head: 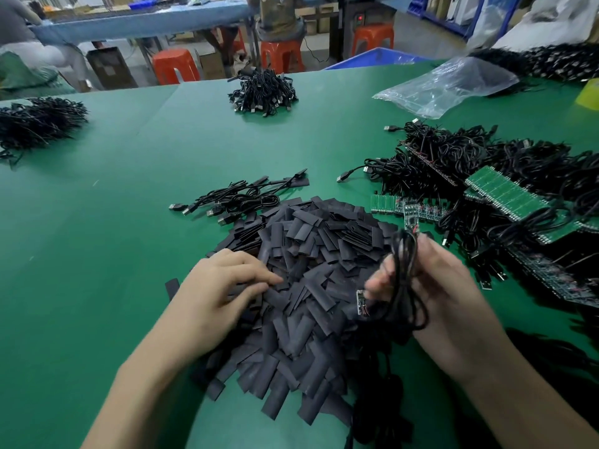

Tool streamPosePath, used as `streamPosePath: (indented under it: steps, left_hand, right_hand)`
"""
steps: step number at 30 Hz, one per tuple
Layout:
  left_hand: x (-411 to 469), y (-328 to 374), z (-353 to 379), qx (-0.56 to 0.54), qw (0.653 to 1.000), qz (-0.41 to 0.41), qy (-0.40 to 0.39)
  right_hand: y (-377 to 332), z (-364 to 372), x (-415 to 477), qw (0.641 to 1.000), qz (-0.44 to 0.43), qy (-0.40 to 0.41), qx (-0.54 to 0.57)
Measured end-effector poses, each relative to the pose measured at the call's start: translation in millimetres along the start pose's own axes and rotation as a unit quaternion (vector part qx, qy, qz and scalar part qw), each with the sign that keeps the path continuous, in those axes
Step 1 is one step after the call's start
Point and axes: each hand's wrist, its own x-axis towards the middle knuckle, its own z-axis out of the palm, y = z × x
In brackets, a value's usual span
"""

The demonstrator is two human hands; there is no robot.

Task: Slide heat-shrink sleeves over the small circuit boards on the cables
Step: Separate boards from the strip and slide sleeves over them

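Broadly, green mat [97, 222], sleeve heap [308, 254], held cable [405, 280], orange stools [175, 66] behind.

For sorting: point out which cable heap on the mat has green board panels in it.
The near-right heap: green board panels lie across it. The far-left heap, far-centre heap, far-right heap and small bunch show none.

The left hand [223, 286] and right hand [437, 277] were bare, ungloved; the left forearm [155, 377] and right forearm [518, 384] were bare too, with no sleeve showing.
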Motion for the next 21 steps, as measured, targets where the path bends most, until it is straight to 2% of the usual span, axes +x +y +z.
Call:
streamPosePath:
  steps: [2, 4, 7, 12, 15, 17, 18, 19, 20, 21]
  left_hand:
    - [0, -2, -2, 0.012, 0.999, 0.026, -0.032]
    - [1, -1, 0, 0.037, 0.997, 0.048, -0.049]
    - [2, 0, 6, 0.064, 0.995, 0.067, -0.043]
    - [1, -1, 11, 0.077, 0.993, 0.084, -0.016]
    - [0, 0, 15, 0.064, 0.995, 0.076, 0.024]
    - [-2, 4, 19, 0.035, 0.996, 0.063, 0.059]
    - [-3, 8, 21, 0.004, 0.996, 0.048, 0.077]
    - [-4, 13, 24, -0.038, 0.995, 0.03, 0.091]
    - [-4, 17, 27, -0.087, 0.992, 0.014, 0.095]
    - [-5, 22, 31, -0.138, 0.986, 0.002, 0.088]
  right_hand:
    - [-1, -1, 0, 0.999, 0.045, 0.006, 0.028]
    - [1, -2, 0, 0.995, 0.094, -0.01, 0.003]
    - [6, -2, 0, 0.989, 0.135, -0.051, -0.02]
    - [6, -3, 0, 0.994, 0.095, -0.062, 0.011]
    - [-3, -5, 0, 0.984, 0.057, -0.098, 0.139]
    - [-8, -6, 1, 0.939, 0.063, -0.156, 0.299]
    - [-10, -8, 1, 0.917, 0.074, -0.17, 0.353]
    - [-12, -8, 0, 0.912, 0.079, -0.17, 0.365]
    - [-14, -8, 1, 0.925, 0.077, -0.161, 0.336]
    - [-15, -8, 0, 0.954, 0.063, -0.134, 0.261]
